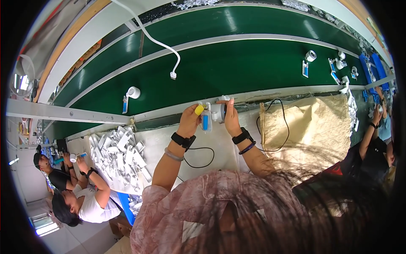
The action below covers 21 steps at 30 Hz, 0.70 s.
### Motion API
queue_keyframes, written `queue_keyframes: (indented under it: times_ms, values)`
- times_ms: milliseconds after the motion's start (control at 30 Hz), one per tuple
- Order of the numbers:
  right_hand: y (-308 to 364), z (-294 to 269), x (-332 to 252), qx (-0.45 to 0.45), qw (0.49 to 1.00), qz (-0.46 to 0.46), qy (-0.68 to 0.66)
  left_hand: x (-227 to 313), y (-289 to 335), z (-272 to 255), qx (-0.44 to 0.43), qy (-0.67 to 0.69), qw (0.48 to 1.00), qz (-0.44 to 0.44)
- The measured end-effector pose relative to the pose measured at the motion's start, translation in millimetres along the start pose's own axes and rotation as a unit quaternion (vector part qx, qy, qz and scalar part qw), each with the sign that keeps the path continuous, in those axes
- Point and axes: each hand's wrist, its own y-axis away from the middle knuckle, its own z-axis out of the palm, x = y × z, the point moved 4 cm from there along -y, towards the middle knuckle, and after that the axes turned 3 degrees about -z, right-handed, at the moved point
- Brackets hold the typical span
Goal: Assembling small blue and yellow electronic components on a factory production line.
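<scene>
1. Remotely, I watch the wearer's two hands meet on a white device (214,114) at the centre of my head view, held up just over the near edge of the counter (218,148).
2. The left hand (191,122) pinches the device at its clear panel, which shows a blue insert (205,122); a yellow piece (199,110) sits at its fingertips, though I cannot tell how it is attached.
3. The right hand (232,120) grips the device's round, dark-faced end, thumb and fingers on opposite sides.
4. Black bands circle both wrists, with a pale bracelet (174,154) on the left forearm and a dark one (247,148) on the right.
5. Near the forearms I see a thin black cable (289,127) looping onto a tan cloth (311,131) to the right.
6. A heap of white parts (118,156) covers the counter to the left.
7. Beyond the hands runs a green belt (211,67), where a similar unit (133,92) stands at left and several more at right; a white cable (173,75) hangs above it.
8. Farther out, co-workers line both sides; one in a white top (95,205), at left, sits near another white unit (73,158).
</scene>
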Motion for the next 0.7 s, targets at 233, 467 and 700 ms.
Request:
queue_keyframes:
  times_ms: [233, 467, 700]
  values:
    - [-0.9, -0.4, 2.6, 0.001, 1.000, -0.005, -0.001, -1.1, -1.6, -2.8, -0.011, 0.009, 1.000, -0.003]
    - [-1.9, 0.8, 2.9, 0.003, 0.999, -0.027, 0.021, -1.3, -2.7, -6.5, -0.010, 0.008, 1.000, -0.001]
    - [-1.1, 1.4, -0.8, 0.001, 0.999, -0.039, 0.020, -0.2, -1.3, -7.5, -0.021, 0.038, 0.999, 0.005]
